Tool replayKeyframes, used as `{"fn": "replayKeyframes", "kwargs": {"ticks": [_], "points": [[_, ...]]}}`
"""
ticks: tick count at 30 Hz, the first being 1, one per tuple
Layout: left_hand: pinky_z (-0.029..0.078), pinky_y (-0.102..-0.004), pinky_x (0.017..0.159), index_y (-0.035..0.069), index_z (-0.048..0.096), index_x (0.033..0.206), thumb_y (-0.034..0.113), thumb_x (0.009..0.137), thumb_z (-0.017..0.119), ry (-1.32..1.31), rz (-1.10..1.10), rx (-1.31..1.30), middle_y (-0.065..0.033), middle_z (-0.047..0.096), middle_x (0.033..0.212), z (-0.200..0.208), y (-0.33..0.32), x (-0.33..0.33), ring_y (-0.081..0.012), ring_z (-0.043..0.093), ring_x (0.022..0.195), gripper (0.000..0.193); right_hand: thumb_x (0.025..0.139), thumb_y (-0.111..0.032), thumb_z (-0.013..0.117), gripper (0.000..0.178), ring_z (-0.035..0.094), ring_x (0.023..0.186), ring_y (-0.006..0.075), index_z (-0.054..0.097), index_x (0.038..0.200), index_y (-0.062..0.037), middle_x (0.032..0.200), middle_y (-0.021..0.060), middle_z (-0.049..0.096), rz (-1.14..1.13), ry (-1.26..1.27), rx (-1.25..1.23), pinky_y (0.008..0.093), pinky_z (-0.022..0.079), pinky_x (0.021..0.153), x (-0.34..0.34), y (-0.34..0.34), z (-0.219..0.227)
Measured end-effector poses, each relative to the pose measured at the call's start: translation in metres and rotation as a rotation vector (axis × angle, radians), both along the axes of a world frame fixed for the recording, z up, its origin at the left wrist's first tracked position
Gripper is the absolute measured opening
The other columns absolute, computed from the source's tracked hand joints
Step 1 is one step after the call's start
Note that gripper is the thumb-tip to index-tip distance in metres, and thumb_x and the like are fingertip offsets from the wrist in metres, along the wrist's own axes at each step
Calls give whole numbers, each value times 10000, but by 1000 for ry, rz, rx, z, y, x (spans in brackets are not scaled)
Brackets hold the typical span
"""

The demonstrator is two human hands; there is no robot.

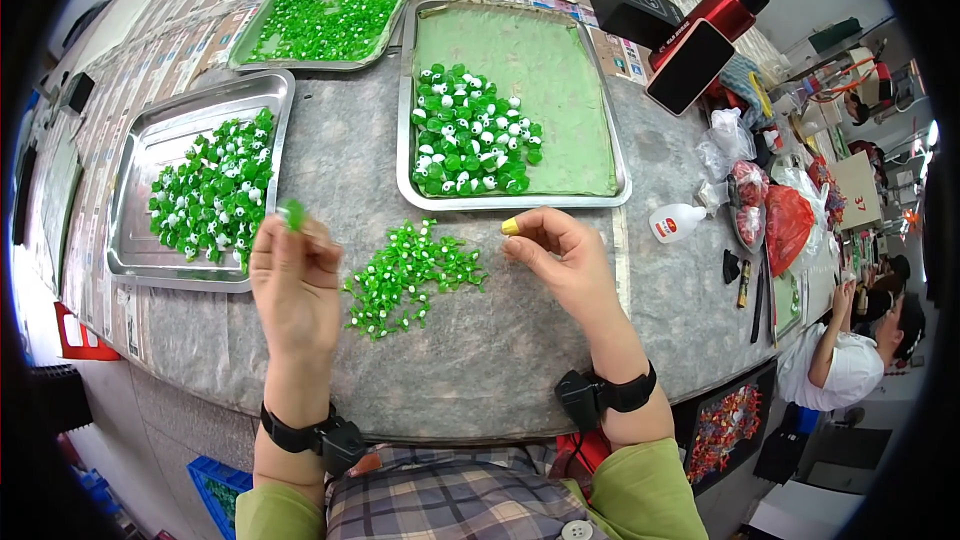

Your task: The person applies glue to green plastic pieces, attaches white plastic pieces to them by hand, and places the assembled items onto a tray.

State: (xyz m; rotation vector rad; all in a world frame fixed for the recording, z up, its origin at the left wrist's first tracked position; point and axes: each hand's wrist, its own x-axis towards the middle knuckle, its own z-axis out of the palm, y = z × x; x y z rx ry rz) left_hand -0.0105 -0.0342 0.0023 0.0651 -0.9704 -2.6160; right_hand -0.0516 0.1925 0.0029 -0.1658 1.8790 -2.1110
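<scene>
My left hand (296, 285), slightly blurred, pinches a small round green plastic piece (291, 214) between thumb and fingers, beside the near right corner of the left metal tray (130, 240). That tray holds a heap of green and white eyeball-like pieces (212, 190). Across the table, my right hand (565, 260) has its thumb and index finger curled together in a pinch. A yellow cover (510, 227) sits on one fingertip; whatever lies between the fingers is too small to make out. A loose pile of small green parts with white dots (405, 275) spreads on the grey cloth between both hands.
A green-lined tray (560, 90) with green and white balls lies ahead; another tray (325, 15) of green parts stands beyond. At right are a white bottle (677, 222), a phone (690, 67), a red flask (725, 10) and plastic bags (790, 225). A person (850, 350) sits farther right.
</scene>
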Motion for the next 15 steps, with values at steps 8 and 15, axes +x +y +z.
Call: {"fn": "replayKeyframes", "kwargs": {"ticks": [8, 15], "points": [[453, -207, 584, 40, 464, 1019, 248, 834, 447, -23, -132, 369, -15, 471, 753, 2, -10, -3, -82, 466, 675, 279, 661, -109, 618, 131, 527, 625, 202, 544, 730, -27, 673, 70, 532, 256, 541, 804, 294, 412, 558, 2, -8, 4], [438, -216, 596, -2, 501, 941, 200, 809, 502, -113, -301, -234, -50, 529, 729, 0, 17, 10, -115, 520, 649, 241, 653, -109, 627, 165, 526, 608, 199, 535, 767, -32, 666, 69, 518, 321, 711, 983, 292, 409, 560, 10, -11, 1]]}}
